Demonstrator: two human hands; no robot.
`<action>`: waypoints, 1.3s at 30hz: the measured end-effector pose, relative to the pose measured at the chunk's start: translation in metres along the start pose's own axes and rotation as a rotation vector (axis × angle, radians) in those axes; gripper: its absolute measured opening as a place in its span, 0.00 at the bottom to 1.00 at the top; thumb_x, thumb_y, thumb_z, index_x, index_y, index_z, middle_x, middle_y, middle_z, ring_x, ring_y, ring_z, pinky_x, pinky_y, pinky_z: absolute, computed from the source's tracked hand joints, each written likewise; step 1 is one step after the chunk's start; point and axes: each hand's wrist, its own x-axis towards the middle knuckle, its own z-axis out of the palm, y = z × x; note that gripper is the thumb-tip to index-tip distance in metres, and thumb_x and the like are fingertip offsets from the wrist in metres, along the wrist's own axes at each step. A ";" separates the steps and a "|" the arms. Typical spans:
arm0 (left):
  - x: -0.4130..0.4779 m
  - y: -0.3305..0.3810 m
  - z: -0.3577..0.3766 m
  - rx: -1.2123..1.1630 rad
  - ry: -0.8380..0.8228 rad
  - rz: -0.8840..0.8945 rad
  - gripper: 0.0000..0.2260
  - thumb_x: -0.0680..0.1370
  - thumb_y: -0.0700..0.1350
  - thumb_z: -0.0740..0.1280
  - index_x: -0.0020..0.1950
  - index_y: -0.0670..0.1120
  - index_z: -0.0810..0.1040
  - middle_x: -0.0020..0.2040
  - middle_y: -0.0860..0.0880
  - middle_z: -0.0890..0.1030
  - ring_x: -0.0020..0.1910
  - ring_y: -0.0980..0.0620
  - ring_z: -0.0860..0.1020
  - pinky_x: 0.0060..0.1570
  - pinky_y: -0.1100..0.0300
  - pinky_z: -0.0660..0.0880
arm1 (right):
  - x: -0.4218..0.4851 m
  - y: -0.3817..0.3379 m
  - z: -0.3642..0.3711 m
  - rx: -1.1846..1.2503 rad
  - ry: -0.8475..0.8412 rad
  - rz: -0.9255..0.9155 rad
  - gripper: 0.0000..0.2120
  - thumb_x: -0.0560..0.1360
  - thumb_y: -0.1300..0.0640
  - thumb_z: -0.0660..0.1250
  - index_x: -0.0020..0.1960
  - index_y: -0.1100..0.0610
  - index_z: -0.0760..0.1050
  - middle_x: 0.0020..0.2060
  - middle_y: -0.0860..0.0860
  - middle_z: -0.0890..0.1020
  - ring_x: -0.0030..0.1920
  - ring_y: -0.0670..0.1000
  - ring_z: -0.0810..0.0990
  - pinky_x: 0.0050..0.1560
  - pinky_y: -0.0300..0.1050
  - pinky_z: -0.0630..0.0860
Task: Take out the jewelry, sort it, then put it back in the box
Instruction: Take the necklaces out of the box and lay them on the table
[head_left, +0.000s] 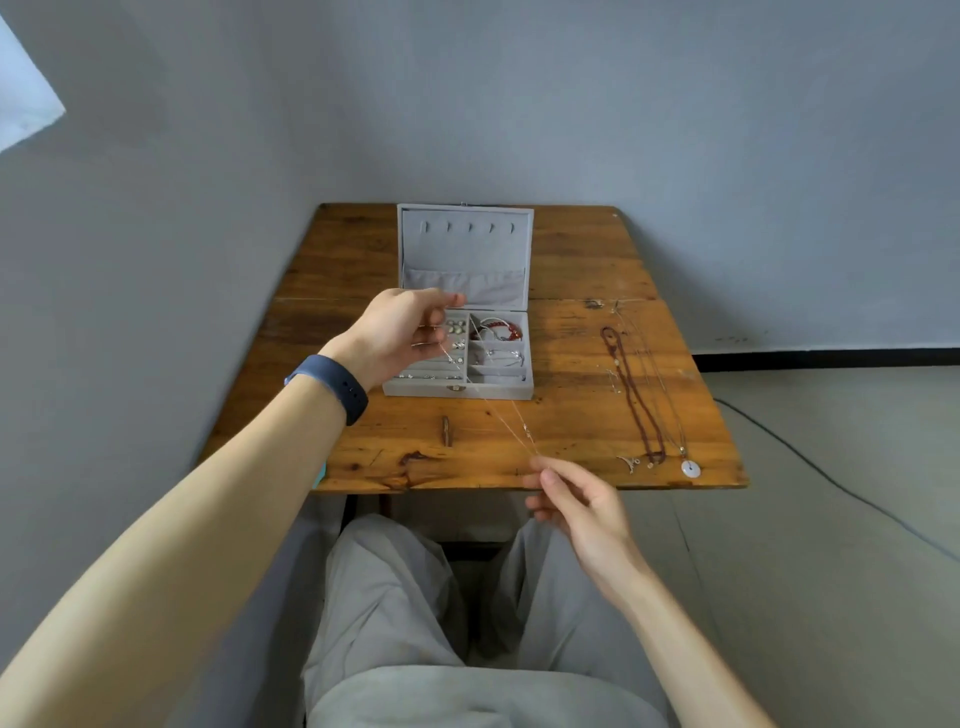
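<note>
- Left arm (182, 519): bare, stretched forward and up from the lower left corner, elbow nearly straight.
- Left wrist: carries a dark blue wristband (332, 382).
- Left hand (402, 332): raised, back turned toward the camera, thumb and forefinger meeting at the tips, the other fingers curled under; it pinches the upper end of a thin chain (498, 410).
- Right arm (675, 623): bare, entering from the lower right, bent toward the middle.
- Right hand (576, 506): lower and nearer the body, thumb and forefinger pinching the chain's lower end, remaining fingers loosely curled.
- The hands are well apart, with the chain taut between them.
</note>
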 end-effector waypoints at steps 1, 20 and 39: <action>0.004 -0.005 0.001 0.027 0.010 -0.018 0.07 0.81 0.42 0.65 0.55 0.42 0.81 0.31 0.52 0.70 0.30 0.54 0.71 0.39 0.59 0.76 | -0.003 0.000 -0.004 -0.009 0.000 -0.002 0.11 0.81 0.61 0.63 0.61 0.54 0.79 0.50 0.52 0.86 0.48 0.53 0.84 0.50 0.45 0.81; 0.079 -0.029 0.130 0.766 -0.042 0.309 0.08 0.81 0.50 0.67 0.48 0.48 0.82 0.40 0.52 0.85 0.37 0.54 0.83 0.38 0.64 0.77 | -0.036 0.015 -0.084 0.110 0.486 -0.041 0.05 0.76 0.60 0.72 0.51 0.55 0.84 0.44 0.49 0.87 0.48 0.47 0.84 0.51 0.39 0.79; 0.171 -0.070 0.274 1.258 -0.096 0.455 0.10 0.82 0.55 0.62 0.56 0.54 0.81 0.48 0.48 0.82 0.42 0.45 0.80 0.43 0.51 0.80 | 0.013 0.023 -0.156 0.029 0.921 0.058 0.04 0.74 0.55 0.74 0.42 0.47 0.82 0.40 0.39 0.84 0.44 0.40 0.81 0.44 0.34 0.73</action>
